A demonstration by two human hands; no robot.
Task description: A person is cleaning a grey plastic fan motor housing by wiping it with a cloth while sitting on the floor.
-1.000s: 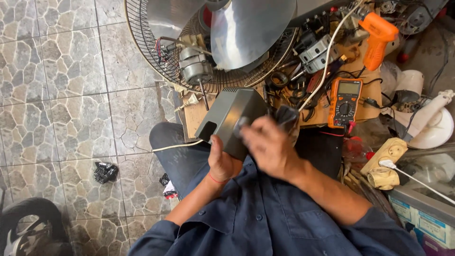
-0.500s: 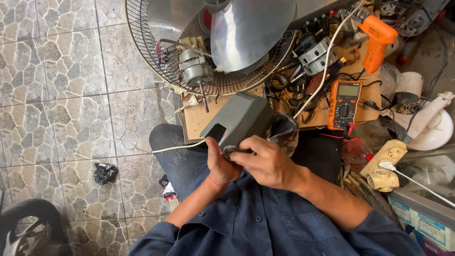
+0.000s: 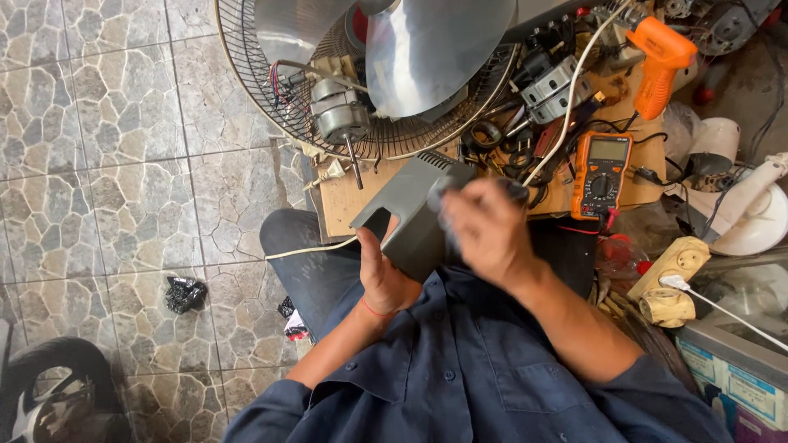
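A grey plastic fan housing (image 3: 410, 209) is held above my lap, its vented end toward the workbench. My left hand (image 3: 382, 275) grips its lower edge from below. My right hand (image 3: 484, 230) rests on the housing's right side, blurred by motion; whether it holds something small against the housing is unclear. Both forearms come up from my dark blue shirt.
A wooden workbench (image 3: 349, 197) carries a fan motor (image 3: 341, 115) in a wire guard (image 3: 254, 90) with metal blades (image 3: 435, 49), an orange multimeter (image 3: 602, 172), an orange drill (image 3: 661, 61) and tangled wires. A white cable (image 3: 308, 248) crosses my knee. Stone-tiled floor lies left.
My right hand has shifted from the housing's lower front up onto its right side and is moving fast. The housing is tilted a little differently. My left hand keeps its grip.
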